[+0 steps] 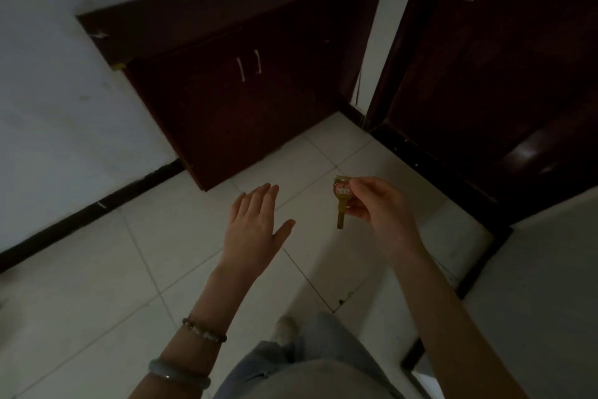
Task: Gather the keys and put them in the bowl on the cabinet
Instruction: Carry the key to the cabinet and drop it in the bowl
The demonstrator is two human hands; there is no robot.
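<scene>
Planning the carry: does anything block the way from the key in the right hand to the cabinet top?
Nothing visible does. The key hangs pinched in the right hand over bare floor tiles; the cabinet stands ahead.

One head-worn wide-angle view looks forward and steeply down. Both forearms enter from the bottom edge, close to the lens. The tiled floor [181, 256] fills the middle ground; the cabinet [259, 81] and door [504, 68] stand farther off, toward the top edge.

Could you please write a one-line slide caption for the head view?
Right hand pinches a brass key above pale floor tiles, left hand open, before a dark wooden cabinet.
</scene>
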